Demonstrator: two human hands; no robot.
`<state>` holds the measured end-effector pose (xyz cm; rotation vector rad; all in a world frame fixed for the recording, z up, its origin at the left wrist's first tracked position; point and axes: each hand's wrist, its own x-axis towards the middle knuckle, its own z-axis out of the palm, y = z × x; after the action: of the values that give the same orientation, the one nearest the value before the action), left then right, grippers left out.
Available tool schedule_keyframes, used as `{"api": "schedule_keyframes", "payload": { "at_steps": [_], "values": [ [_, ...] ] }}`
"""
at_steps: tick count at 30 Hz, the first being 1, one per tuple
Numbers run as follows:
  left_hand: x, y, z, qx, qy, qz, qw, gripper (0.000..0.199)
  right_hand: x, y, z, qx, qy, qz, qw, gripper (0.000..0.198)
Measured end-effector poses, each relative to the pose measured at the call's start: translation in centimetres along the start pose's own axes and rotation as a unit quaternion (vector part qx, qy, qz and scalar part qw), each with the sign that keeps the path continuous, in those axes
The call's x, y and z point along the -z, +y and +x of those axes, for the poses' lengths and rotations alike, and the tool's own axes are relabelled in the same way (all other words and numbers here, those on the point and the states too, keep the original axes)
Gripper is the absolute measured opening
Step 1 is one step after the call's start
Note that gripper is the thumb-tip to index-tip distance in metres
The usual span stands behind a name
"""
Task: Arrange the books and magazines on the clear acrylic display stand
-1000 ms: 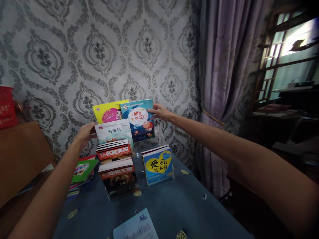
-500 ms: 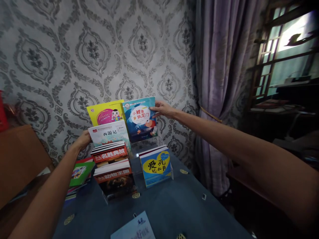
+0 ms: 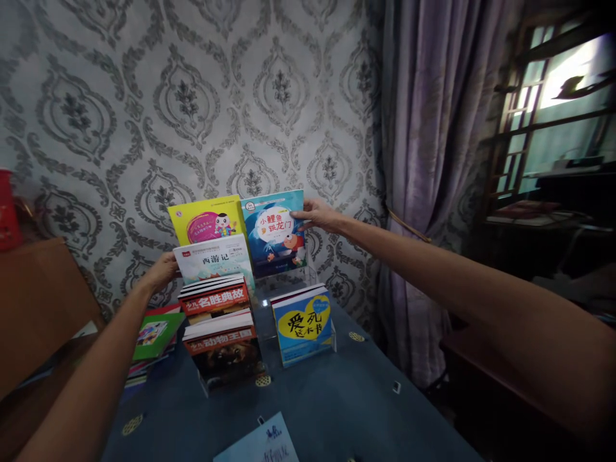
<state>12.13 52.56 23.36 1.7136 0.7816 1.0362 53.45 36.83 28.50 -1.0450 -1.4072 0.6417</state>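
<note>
My right hand (image 3: pixel 317 215) holds a blue picture book (image 3: pixel 275 247) by its upper right edge, thumb across the cover. That book stands upright in the top right of a clear tiered stand (image 3: pixel 310 273). Beside it on the left is a yellow book (image 3: pixel 202 210). My left hand (image 3: pixel 162 272) is closed at the left edge of a white book (image 3: pixel 214 256), one tier lower; its fingertips are hidden, so I cannot tell whether it grips book or stand. Red-titled books (image 3: pixel 219 299) and animal books (image 3: pixel 224 353) fill the lower left tiers. A blue-and-yellow book (image 3: pixel 304 327) stands lower right.
A pale blue book (image 3: pixel 264 443) lies at the near edge of the dark blue table cover (image 3: pixel 346 398). Left of the stand are a pile of books with a green one (image 3: pixel 161 337) on top and a cardboard box (image 3: pixel 43 314). A purple curtain (image 3: pixel 428 160) hangs at right.
The blue picture book has shifted slightly right relative to the yellow book, with my right hand still on it. My left hand stays by the white book. The view has tilted a little.
</note>
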Motion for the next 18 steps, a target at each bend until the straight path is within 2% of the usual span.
{"api": "schedule_keyframes", "payload": {
  "at_steps": [6, 18],
  "values": [
    [-0.4, 0.5, -0.8, 0.001, -0.004, -0.001, 1.000, 0.050, -0.5, 0.5, -0.5, -0.011, 0.016, -0.009, 1.000, 0.032],
    [0.5, -0.4, -0.8, -0.005, -0.020, -0.001, 1.000, 0.062, -0.6, 0.8, -1.7, -0.025, 0.027, -0.022, 0.999, 0.034]
  ]
}}
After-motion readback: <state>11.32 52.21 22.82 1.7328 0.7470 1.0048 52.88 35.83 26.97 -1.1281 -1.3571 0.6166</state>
